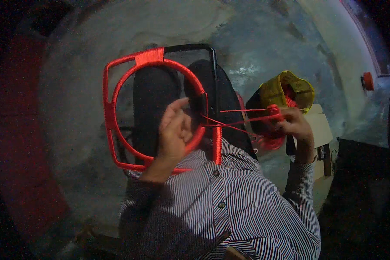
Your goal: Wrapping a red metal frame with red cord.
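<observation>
Across lap (156,102), red-wrapped frame (149,56); right grip (295,123) clamped on red cord (273,111); left grip (174,130) over frame, cannot tell whether closed.

Metal frame (105,84) across lap, joined to inner ring (117,93); both mostly wrapped in red thread (240,110). Frame's upper right corner bare black. Left hand (174,130) at ring's right side, fingers bent; grip unclear. Right hand (295,123) well apart, gripping bunched red thread; strands stretch to ring, crossing. Yellow-and-dark bag (307,89) just beyond right hand, red thread inside. Striped shirt (247,203), dark trousers (154,93). Grey floor (86,182) beneath.
</observation>
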The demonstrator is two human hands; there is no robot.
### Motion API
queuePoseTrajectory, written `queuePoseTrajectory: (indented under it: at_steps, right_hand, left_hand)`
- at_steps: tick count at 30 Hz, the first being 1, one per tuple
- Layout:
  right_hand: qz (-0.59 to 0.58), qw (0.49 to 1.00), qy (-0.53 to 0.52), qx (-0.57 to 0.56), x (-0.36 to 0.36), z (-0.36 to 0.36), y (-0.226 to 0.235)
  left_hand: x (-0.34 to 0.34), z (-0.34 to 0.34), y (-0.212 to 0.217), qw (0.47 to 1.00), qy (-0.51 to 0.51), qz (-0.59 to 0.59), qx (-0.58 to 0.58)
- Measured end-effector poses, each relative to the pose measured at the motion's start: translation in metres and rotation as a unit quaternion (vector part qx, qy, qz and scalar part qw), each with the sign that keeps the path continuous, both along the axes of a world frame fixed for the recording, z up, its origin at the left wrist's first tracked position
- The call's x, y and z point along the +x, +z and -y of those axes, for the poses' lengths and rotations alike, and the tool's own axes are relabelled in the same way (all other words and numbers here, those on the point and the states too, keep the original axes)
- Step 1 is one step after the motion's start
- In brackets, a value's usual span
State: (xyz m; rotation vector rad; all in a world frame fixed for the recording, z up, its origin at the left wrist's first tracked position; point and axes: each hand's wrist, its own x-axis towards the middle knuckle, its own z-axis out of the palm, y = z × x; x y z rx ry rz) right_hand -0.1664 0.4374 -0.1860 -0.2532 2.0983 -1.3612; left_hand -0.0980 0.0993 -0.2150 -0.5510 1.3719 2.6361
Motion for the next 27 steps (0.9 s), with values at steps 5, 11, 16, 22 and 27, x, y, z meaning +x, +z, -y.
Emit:
queuePoseTrajectory:
  at_steps: [5, 11, 16, 22, 27]
  right_hand:
    - [0.009, 0.848, -0.28, -0.449, 0.005, -0.09, -0.041]
    - [0.035, 0.735, -0.339, -0.587, -0.005, -0.158, -0.103]
    - [0.057, 0.939, -0.257, -0.222, 0.006, 0.022, -0.067]
    - [-0.068, 0.991, -0.002, -0.119, 0.024, 0.099, -0.055]
    - [0.048, 0.96, -0.234, -0.142, 0.032, 0.047, -0.05]
  left_hand:
    - [-0.007, 0.002, -0.008, 0.998, -0.054, 0.024, -0.025]
    - [-0.011, -0.007, -0.001, 0.993, -0.081, 0.063, 0.057]
    - [-0.012, 0.001, -0.021, 0.982, -0.159, 0.029, 0.1]
    - [-0.008, 0.003, -0.024, 0.978, -0.188, 0.002, 0.09]
    - [-0.01, -0.004, -0.01, 0.987, -0.117, 0.088, 0.065]
